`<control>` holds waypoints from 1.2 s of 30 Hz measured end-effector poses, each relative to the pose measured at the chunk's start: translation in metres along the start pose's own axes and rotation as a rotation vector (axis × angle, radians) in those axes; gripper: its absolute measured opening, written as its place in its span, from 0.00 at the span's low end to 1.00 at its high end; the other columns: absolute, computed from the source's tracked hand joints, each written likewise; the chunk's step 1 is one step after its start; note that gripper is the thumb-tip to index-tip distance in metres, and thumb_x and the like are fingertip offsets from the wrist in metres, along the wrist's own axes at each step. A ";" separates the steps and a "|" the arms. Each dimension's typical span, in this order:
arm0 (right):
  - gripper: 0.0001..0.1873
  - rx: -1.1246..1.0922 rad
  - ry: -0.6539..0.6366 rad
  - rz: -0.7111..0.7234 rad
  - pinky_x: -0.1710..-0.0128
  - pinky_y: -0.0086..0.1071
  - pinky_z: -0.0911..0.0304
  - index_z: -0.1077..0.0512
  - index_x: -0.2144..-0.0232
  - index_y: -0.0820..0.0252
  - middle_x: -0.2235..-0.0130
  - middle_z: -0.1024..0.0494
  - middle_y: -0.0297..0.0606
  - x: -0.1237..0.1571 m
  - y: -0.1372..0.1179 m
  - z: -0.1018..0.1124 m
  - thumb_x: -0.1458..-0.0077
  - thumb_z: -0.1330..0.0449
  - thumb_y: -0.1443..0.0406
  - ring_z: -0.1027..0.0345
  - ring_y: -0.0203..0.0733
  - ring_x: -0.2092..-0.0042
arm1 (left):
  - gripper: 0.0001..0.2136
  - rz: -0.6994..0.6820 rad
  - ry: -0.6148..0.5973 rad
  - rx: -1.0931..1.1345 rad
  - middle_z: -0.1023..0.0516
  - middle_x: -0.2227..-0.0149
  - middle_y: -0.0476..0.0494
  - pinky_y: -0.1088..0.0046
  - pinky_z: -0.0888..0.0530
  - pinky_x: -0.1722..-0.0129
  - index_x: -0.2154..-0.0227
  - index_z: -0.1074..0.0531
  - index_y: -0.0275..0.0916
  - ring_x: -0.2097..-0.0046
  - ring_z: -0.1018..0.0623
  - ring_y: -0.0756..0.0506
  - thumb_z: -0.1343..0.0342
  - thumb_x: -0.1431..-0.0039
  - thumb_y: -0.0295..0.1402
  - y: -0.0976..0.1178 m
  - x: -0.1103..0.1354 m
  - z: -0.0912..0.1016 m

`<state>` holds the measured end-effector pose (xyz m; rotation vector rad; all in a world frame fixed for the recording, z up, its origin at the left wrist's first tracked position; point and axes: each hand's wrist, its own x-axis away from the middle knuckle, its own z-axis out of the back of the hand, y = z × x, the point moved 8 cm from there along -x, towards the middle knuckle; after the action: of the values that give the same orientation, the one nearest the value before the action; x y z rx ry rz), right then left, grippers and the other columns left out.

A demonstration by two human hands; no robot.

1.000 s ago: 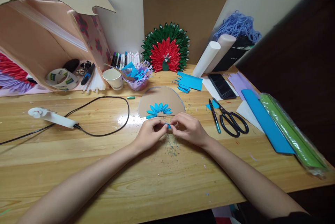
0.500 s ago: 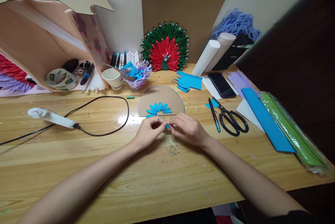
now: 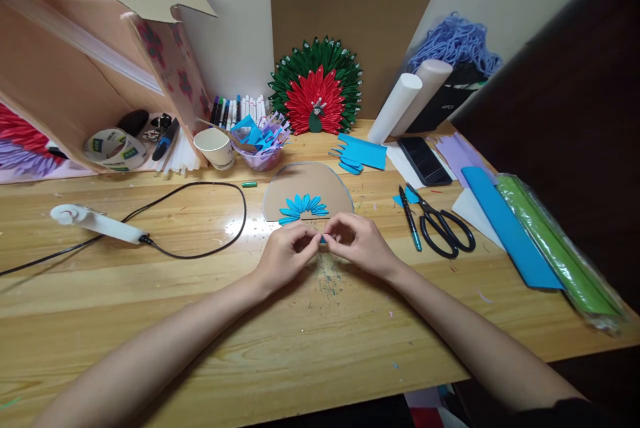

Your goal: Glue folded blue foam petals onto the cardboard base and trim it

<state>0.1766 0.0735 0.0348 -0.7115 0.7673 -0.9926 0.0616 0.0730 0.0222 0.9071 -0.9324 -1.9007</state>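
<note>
- At eleven and again toward two o'clock, plain pale wall [image 3: 243,41].
- From nine round through six to three, yellowish wooden table [image 3: 320,361] with sideways grain.
- Between eight and nine, near the centre, white glare [image 3: 235,228] on the table.
- Between two and three, large dark panel [image 3: 575,115].
- At four, below the table edge, deep shadow [image 3: 600,381].
</note>
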 end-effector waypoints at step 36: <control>0.05 0.545 0.048 0.549 0.65 0.34 0.35 0.29 0.68 0.57 0.67 0.23 0.39 0.011 -0.035 0.003 0.46 0.45 0.69 0.32 0.41 0.63 | 0.13 0.379 -0.070 0.440 0.23 0.76 0.46 0.77 0.33 0.73 0.79 0.26 0.36 0.74 0.28 0.52 0.46 0.46 0.39 -0.028 -0.004 -0.007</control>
<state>0.1674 0.0511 0.0620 0.0054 0.6414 -0.6646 0.0597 0.0855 -0.0042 0.8382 -1.4873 -1.4359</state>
